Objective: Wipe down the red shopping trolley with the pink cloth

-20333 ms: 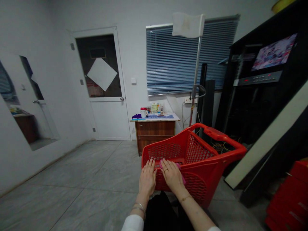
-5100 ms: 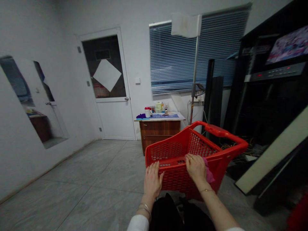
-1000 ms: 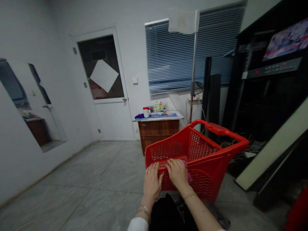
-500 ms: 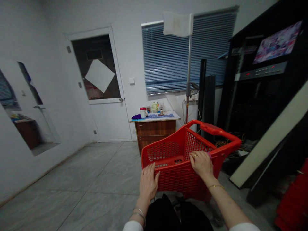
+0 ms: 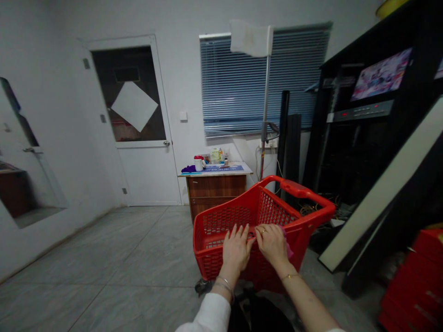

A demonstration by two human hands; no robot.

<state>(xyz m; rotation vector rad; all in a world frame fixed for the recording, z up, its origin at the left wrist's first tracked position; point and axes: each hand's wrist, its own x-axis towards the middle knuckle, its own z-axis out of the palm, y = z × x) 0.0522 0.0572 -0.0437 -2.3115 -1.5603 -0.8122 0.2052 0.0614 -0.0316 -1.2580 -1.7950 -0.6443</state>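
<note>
Left hand (image 5: 237,249) had just moved from the front corner to mid-rim beside right hand (image 5: 272,244) — corner uncovered, work apparently centred there. Left lay open; right gripped pink cloth (image 5: 288,248). Red cart (image 5: 302,236) stood on floor (image 5: 104,258) — nose left, handle (image 5: 294,188) right, long axis roughly crosswise.

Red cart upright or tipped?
Upright: the red cart opens upward, its handle is at the top, and a wheel is underneath.
</note>
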